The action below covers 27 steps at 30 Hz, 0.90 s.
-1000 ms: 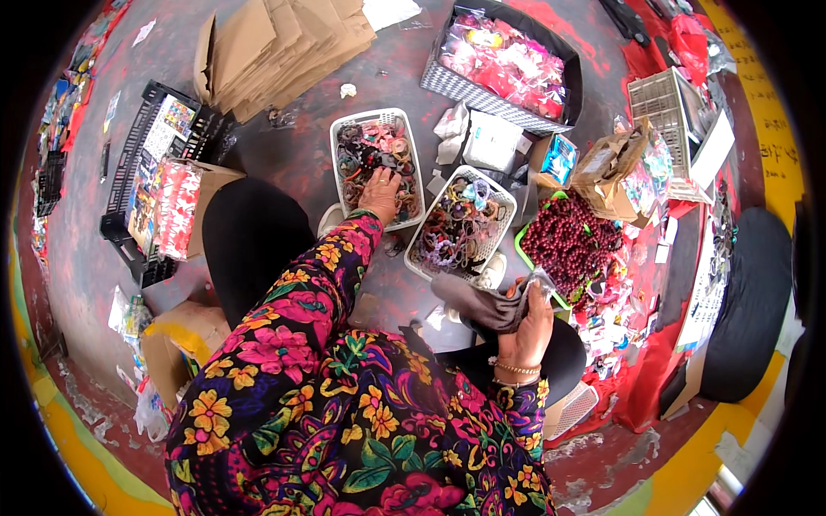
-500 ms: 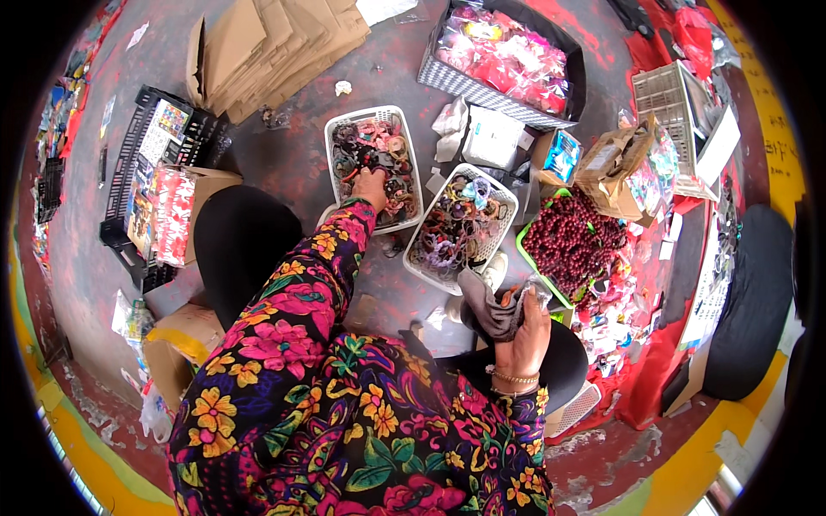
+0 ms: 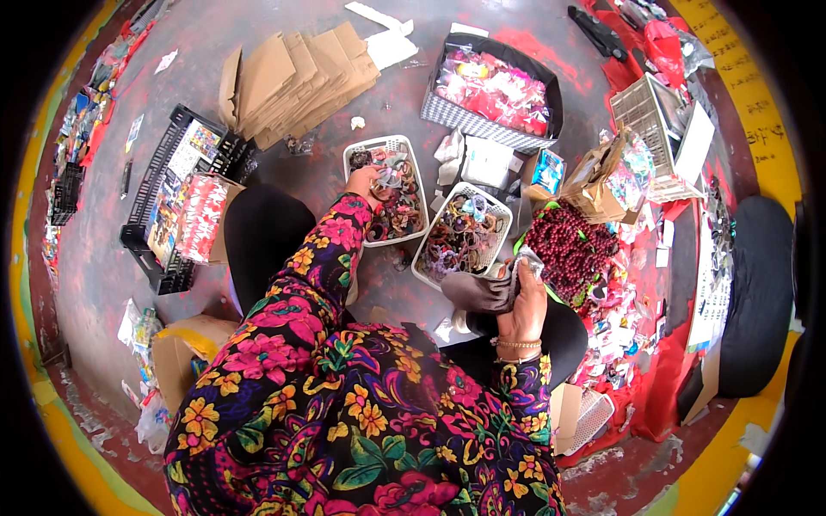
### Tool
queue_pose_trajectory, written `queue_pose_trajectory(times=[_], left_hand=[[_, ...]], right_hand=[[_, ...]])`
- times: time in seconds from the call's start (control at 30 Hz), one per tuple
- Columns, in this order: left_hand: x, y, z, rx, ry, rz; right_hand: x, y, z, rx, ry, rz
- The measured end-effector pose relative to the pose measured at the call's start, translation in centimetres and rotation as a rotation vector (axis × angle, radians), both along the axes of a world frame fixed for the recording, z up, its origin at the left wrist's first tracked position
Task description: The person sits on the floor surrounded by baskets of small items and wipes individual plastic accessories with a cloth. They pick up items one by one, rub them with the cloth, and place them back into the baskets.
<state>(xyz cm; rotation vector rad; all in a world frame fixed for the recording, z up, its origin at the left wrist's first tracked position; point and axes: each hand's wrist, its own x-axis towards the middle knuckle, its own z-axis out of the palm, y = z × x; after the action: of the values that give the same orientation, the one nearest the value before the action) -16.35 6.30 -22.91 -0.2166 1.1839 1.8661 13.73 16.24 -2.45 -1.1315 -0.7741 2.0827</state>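
Grips, with the right hand [image 3: 523, 320], a limp dark-grey fabric piece [image 3: 473, 293], with the fingers closed around its end together with a crumpled sheet of clear plastic [image 3: 527, 260]. Lets the fabric extend leftward from these fingers. Wears a thin gold-coloured beaded bracelet [image 3: 519, 345] at the wrist below them. Has, just beyond the right fingers and off to their right, a heap of dark-red round beads [image 3: 568, 249]. Has, ahead and to the left of the same fingers, a white perforated plastic basket [image 3: 494, 246] full of tangled multicoloured bands [image 3: 460, 236]. Reaches farther out with the left hand [image 3: 362, 182] over the left edge of a second white perforated plastic basket [image 3: 421, 191], with the fingers at a pale-grey soft piece [image 3: 392, 172] among dark and pink bands. Cannot tell pinching from mere touching there. Has, to the left of the left fingers and well apart, a black slatted plastic crate [image 3: 179, 277]; to their right, beyond the first basket, a white square package [image 3: 487, 163]. Shows, farthest beyond the left fingers, a fanned stack of flat brown cardboard [image 3: 297, 86] and a grey patterned box [image 3: 477, 119] filled with pink packets [image 3: 495, 86].
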Motion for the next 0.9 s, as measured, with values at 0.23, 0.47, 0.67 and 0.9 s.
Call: queue_pose_trajectory(times=[0.23,0.47,0.67,0.9], left_hand=[[4.5,0.6,10.7,0.559,-0.203,-0.06],[11.2,-1.7,18.6,0.781,-0.227,-0.352],[13.8,-3.7,21.0,0.656,-0.148,-0.418],[15.1,-5.4,23.8,0.701,-0.138,-0.355]], right_hand=[[0.5,1.0,-1.9,0.039,0.137,0.239],[1.3,1.0,-0.9,0.156,0.329,0.427],[3.1,0.9,0.0,0.145,0.215,0.304],[8.4,2.0,10.8,0.329,0.649,0.277]])
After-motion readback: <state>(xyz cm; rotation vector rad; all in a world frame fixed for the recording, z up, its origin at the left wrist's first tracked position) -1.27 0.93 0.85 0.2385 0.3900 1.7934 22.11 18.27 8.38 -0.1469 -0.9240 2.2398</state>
